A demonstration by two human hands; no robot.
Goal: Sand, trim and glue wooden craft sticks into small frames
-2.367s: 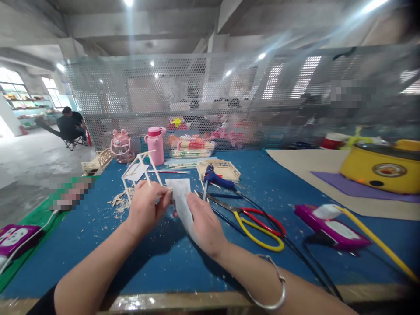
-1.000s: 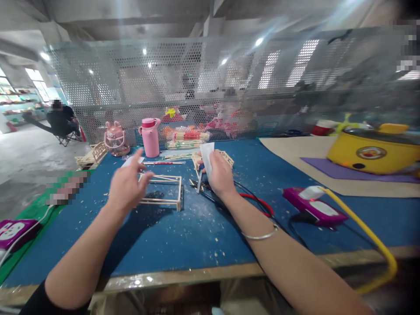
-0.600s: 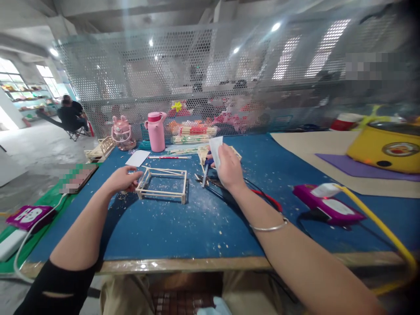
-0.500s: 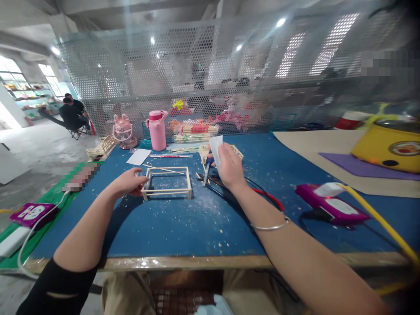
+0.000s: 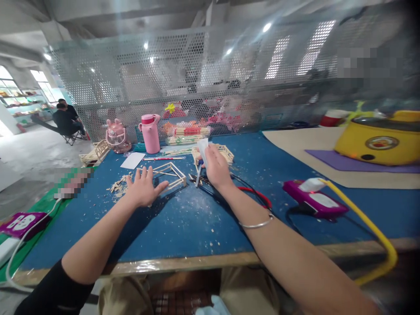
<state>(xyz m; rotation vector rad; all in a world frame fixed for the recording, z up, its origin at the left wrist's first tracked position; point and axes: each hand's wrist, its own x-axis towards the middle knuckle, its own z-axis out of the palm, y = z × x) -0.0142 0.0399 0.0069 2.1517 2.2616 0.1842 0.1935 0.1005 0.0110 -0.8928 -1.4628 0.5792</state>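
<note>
My left hand (image 5: 143,188) lies flat with spread fingers on the blue table (image 5: 183,227), its fingertips at the near edge of a box frame of thin wooden sticks (image 5: 170,172). My right hand (image 5: 215,166) is closed on a small white sheet of paper (image 5: 202,149), held upright near the blue glue gun (image 5: 198,171) and the scissors with red and yellow handles (image 5: 254,192). A metal bangle circles my right wrist.
A pink bottle (image 5: 150,133), a pink cup (image 5: 117,135), stick bundles (image 5: 185,135) and wooden frames (image 5: 95,154) stand at the back by a mesh screen. Purple power strips (image 5: 315,202) and a yellow hose (image 5: 364,223) lie right. A person sits far left.
My left hand let go of the stick frame, which now lies on the table, and spread flat beside it. My right hand carried the paper away toward the glue gun.
</note>
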